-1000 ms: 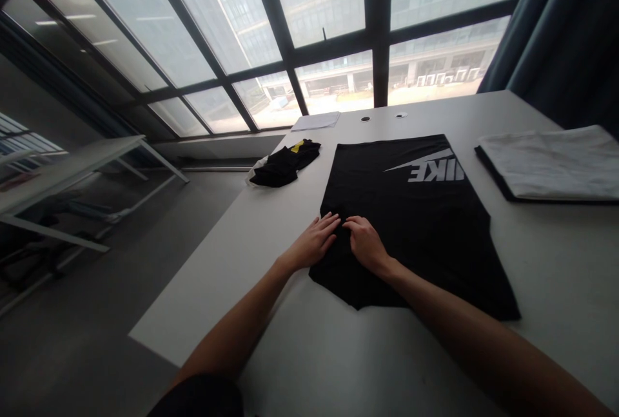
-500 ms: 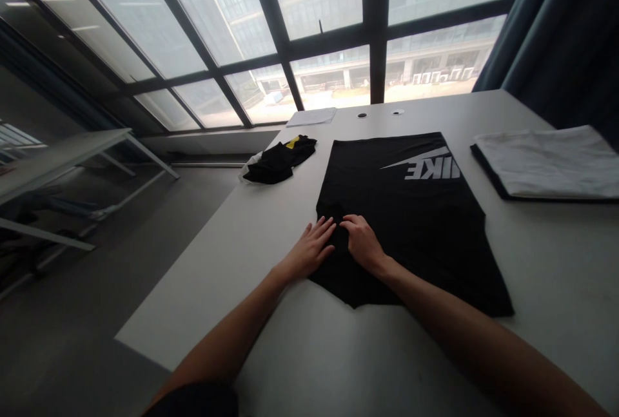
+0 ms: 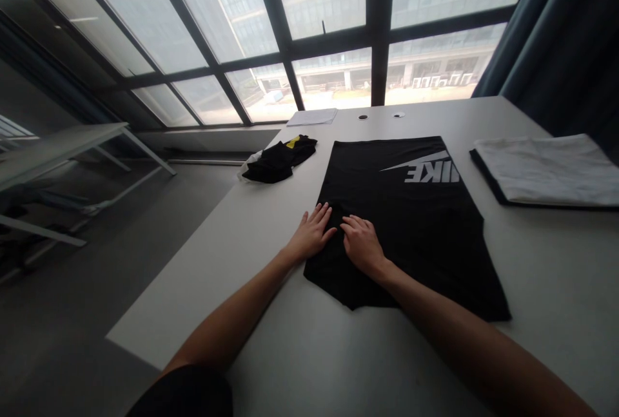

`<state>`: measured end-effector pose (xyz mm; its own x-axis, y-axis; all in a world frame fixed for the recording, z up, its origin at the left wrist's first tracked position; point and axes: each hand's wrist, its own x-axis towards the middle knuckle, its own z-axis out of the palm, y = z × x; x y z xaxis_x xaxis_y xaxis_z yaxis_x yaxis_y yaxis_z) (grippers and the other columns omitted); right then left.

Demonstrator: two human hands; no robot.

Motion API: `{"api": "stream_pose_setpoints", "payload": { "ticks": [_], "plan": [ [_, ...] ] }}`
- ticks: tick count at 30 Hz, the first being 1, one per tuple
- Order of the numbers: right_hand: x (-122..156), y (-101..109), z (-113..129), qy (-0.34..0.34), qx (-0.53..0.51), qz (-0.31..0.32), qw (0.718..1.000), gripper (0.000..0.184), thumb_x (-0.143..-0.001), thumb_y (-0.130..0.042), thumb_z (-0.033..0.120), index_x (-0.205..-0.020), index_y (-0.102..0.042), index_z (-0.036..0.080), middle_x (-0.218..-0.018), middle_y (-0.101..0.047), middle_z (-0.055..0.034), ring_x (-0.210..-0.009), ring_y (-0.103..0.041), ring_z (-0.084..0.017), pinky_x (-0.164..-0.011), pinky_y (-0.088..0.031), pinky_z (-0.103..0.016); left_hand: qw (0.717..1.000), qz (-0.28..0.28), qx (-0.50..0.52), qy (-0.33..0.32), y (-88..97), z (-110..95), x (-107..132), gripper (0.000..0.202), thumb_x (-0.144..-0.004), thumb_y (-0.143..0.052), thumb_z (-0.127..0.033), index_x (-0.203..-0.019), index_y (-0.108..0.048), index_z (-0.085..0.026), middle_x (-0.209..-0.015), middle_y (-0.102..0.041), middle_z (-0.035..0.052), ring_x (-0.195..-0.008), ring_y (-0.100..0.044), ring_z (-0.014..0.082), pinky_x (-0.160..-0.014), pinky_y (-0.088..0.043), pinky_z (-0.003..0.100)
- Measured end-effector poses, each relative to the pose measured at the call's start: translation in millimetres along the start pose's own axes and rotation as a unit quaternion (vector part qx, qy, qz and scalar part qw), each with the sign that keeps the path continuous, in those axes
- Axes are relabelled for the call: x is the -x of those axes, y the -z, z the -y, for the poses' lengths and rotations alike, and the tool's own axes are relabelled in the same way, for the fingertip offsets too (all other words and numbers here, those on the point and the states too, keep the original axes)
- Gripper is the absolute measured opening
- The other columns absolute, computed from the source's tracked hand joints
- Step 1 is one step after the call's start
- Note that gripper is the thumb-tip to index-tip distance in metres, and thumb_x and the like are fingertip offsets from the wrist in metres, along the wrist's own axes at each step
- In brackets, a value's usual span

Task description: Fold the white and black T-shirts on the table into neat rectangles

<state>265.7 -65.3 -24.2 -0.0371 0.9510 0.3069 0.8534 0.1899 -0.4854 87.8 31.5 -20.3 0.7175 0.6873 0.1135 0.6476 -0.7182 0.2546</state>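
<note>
A black T-shirt point(image 3: 411, 230) lies spread flat on the white table, its pale NIKE print upside down near the far right edge. My left hand point(image 3: 312, 231) rests flat on the shirt's left side, fingers stretched out and thumb apart. Just right of it, my right hand point(image 3: 362, 242) lies palm down on the cloth with its fingers a little bent and apart. Neither hand grips anything. Part of the shirt's near portion is covered by my right forearm.
A crumpled black garment point(image 3: 278, 162) with yellow and white parts lies at the table's left edge. White and black folded cloth point(image 3: 546, 169) is stacked at the right. Papers point(image 3: 312, 117) lie at the back, by the window. Another table point(image 3: 62, 153) stands left.
My left hand has slid slightly away from me along the shirt's left edge. The fingers of my right hand have spread a little on the cloth.
</note>
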Motion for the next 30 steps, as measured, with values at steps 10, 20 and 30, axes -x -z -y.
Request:
{"api": "stream_pose_setpoints", "payload": {
  "ticks": [10, 20, 30],
  "plan": [
    [-1, 2, 1, -0.005, 0.011, 0.013, 1.000, 0.037, -0.092, -0.050, 0.013, -0.123, -0.068, 0.016, -0.143, -0.060, -0.0128, -0.137, -0.047, -0.028, -0.112, -0.031, -0.045, 0.999, -0.026, 0.012, -0.032, -1.3, -19, 2, 0.053, -0.102, -0.039, -0.025, -0.154, -0.038, -0.019, -0.163, -0.031, 0.0103, -0.153, -0.023, 0.0254, -0.124, -0.020, 0.051],
    [-10, 39, 8, -0.022, 0.028, 0.027, 0.999, 0.039, -0.094, -0.050, 0.020, -0.130, -0.064, 0.013, -0.150, -0.051, -0.0163, -0.142, -0.041, -0.027, -0.116, -0.031, -0.044, 1.000, 0.011, 0.001, -0.017, 4.8, -33, -1, 0.053, -0.104, -0.035, -0.034, -0.154, -0.039, -0.015, -0.163, -0.030, 0.0103, -0.152, -0.024, 0.0249, -0.124, -0.022, 0.048],
    [30, 120, -96, -0.165, 0.117, -0.095, 0.975, 0.051, -0.098, -0.041, 0.029, -0.141, -0.054, 0.005, -0.146, -0.053, -0.0193, -0.138, -0.045, -0.028, -0.115, -0.036, -0.042, 0.997, -0.035, -0.041, 0.056, -4.9, -48, -23, 0.066, -0.102, -0.042, -0.048, -0.153, -0.039, -0.007, -0.162, -0.030, 0.0180, -0.152, -0.024, 0.0337, -0.122, -0.026, 0.052]
  ]
}}
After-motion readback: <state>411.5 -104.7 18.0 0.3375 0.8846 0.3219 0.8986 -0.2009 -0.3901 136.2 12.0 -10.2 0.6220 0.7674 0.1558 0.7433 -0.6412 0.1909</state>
